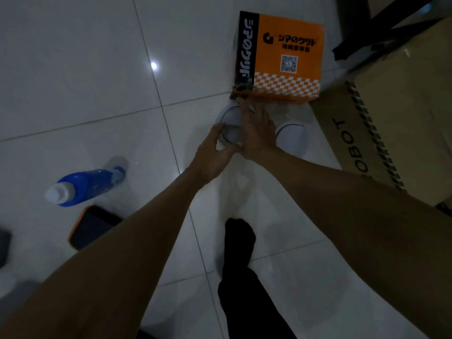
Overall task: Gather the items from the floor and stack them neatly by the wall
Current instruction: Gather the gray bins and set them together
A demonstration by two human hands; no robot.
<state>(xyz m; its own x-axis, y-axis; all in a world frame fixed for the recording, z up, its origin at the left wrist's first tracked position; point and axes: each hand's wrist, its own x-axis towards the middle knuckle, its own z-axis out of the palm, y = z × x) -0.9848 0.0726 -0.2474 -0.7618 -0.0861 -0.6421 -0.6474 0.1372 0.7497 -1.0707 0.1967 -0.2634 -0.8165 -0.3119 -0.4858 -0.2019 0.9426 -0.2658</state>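
Observation:
An orange and black printed box [281, 57] rests on two white round containers, one at the left [228, 116] and one at the right [292, 137], on the white tiled floor. My left hand [215, 152] curls around the near rim of the left container. My right hand [256, 128] lies flat over that container, fingers stretched out and fingertips touching the box's torn lower-left corner. How much of the left container my hands hide is unclear. A blue bottle [85, 184] with a white cap lies on its side at the left.
A large brown cardboard box [396, 123] printed with black letters stands at the right, with a black frame [381, 23] behind it. A phone in an orange case [93, 226] and a dark object [3, 245] lie at the lower left. My black-socked foot [239, 241] stands below my hands.

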